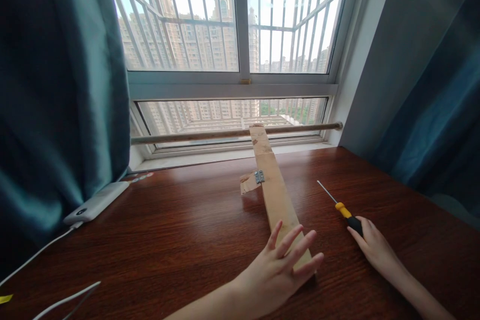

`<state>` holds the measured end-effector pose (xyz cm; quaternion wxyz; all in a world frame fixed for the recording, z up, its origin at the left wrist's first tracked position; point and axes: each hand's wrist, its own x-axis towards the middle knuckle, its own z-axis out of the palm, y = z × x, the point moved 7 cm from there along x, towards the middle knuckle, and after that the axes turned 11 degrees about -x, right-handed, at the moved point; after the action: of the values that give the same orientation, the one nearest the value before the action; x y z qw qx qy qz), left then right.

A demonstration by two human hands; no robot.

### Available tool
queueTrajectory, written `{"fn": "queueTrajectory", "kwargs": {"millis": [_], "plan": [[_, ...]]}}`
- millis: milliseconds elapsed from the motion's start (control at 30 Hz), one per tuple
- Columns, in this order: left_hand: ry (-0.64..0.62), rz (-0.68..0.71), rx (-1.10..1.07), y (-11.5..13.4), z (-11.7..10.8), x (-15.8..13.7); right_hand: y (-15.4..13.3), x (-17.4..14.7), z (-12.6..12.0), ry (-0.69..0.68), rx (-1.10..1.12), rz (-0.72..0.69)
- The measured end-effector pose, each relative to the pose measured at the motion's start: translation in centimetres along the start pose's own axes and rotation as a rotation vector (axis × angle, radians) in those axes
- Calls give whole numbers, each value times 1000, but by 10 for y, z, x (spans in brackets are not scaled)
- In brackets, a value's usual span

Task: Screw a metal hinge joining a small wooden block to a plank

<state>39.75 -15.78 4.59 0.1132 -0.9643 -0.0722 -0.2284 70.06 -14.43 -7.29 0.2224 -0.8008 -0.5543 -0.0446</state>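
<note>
Head view, the only one: the board [276, 185] is lying lengthwise on the table [168, 220], near end close to the person, far end pointing toward the window [187, 85] & overlapping the rail [202, 136] in view; can't tell if it's touching the rail or sitting fully flat. A small metal hinge [259, 176] is sitting at the board's left edge, w/ a short rough-ended piece [248, 185] sticking out beside it.

The left hand [273, 270] is sitting spread across the board's near end, fingers fanned, not wrapping round anything; can't tell how hard it's pressing, if at all. The right hand [371, 245] is grasping the screwdriver [342, 210] by its black handle, tip pointing ahead, well apart from the board.

Handling, best guess: the board is looking like bare wood, so prob. stiff, fairly light, not v. slippery in itself, but the glossy tabletop is prob. letting it skid. Its long edges are offering the best hold, approx. mid-length, thumb one side & fingers opp. The short piece is looking like the weak spot, so it's making a poor handle, esp. w/ its rough end. The screwdriver is prob. light & rigid; its thick handle is giving the surest grip, its thin shaft much less.
</note>
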Motion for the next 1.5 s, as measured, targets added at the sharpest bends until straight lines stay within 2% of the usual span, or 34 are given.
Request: {"fn": "queueTrajectory", "kwargs": {"millis": [167, 433, 867, 1033, 1233, 1500], "plan": [[-41, -27, 2, -5, 5, 0, -1, 7, 4, 32, -135, -29], [-85, -45, -15, -9, 12, -2, -7, 6, 10, 86, -280, -166], [-140, -48, -57, -9, 17, -3, -19, 1, -1, 161, -500, -207], [-146, -66, -81, -9, 19, -4, -31, -3, -13, 194, -482, -233], [-148, -64, -106, -10, 20, -5, -46, -9, -31, 219, -435, -196], [-154, -66, -115, -11, 22, -4, -35, -5, -24, 188, -443, -182]]}}
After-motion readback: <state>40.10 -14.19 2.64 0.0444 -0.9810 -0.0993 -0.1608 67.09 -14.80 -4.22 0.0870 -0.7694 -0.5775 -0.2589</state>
